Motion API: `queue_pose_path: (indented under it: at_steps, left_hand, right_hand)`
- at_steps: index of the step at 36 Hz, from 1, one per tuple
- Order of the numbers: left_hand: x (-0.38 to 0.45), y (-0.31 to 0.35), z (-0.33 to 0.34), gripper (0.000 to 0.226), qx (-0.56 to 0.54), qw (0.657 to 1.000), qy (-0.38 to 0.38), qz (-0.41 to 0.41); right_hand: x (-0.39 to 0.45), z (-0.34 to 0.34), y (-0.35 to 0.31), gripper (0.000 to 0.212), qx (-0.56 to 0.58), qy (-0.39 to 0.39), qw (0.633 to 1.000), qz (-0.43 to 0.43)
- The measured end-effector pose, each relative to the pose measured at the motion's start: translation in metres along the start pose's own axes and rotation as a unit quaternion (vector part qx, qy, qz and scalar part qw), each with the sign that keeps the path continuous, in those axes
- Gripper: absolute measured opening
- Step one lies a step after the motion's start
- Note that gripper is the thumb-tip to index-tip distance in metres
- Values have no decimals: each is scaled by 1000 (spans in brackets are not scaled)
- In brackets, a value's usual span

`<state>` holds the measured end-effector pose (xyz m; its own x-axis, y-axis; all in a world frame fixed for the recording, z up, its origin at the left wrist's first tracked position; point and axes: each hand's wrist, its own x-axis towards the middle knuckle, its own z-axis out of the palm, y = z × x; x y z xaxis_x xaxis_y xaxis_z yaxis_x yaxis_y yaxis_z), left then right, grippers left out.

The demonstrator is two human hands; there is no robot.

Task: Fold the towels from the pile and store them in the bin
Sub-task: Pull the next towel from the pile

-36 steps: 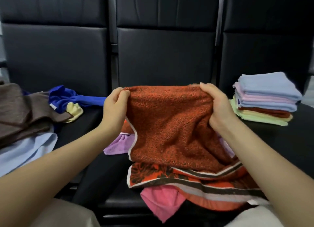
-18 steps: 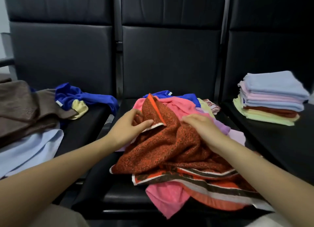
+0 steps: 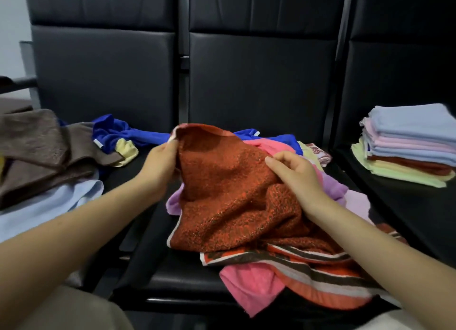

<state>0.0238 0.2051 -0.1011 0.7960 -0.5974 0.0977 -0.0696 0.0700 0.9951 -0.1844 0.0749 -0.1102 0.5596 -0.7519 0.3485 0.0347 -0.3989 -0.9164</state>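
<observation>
- The left hand (image 3: 161,165) grips the upper left edge of the rust-orange towel (image 3: 229,193), fingers tucked behind the cloth and holding that corner up a bit above the heap.
- The right hand (image 3: 294,175) sits on the right side of the same towel. Its fingers are loosely curled on the fabric, but honestly I can't tell if it's actually pinching anything or just resting there.
- The towel itself is bunched up on top of the loose pile (image 3: 249,280) on the middle black seat (image 3: 172,268), with pink, purple, blue and striped pieces poking out underneath.
- The folded stack (image 3: 409,147) is on the seat to the right, well apart from the hands, light blue on top.
- On the left seat there's a brown towel (image 3: 37,151), a pale blue one (image 3: 49,206), and a crumpled royal blue cloth (image 3: 116,134).
</observation>
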Motion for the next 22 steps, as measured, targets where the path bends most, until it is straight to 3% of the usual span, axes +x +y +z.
queue_pose_path:
  at_steps: [2, 5, 8, 10, 12, 17, 22]
  left_hand:
    - [8, -3, -18, 29, -15, 999, 18, -45]
    - [15, -7, -34, 28, -54, 991, 26, -119]
    - [19, -22, -47, 36, -63, 986, -1, -154]
    - [12, -34, -53, 40, -5, 983, -26, -179]
    - [8, -44, -56, 44, 100, 980, 3, -172]
    - [8, -49, -45, 46, 194, 970, 31, -142]
    - [8, -53, -48, 33, 198, 975, 26, -100]
  right_hand:
    - [-4, 9, -5, 25, -38, -18, 997, -64]
    - [-14, 30, -7, 25, -117, -117, 978, -131]
    - [-23, 46, -10, 11, -257, -297, 909, -138]
    - [-23, 49, -16, 20, -294, -390, 868, -87]
    - [-15, 53, -18, 29, -279, -378, 881, -49]
    - [27, 64, 7, 18, -226, -197, 954, -6]
    - [53, 101, 19, 63, -227, -225, 945, 71]
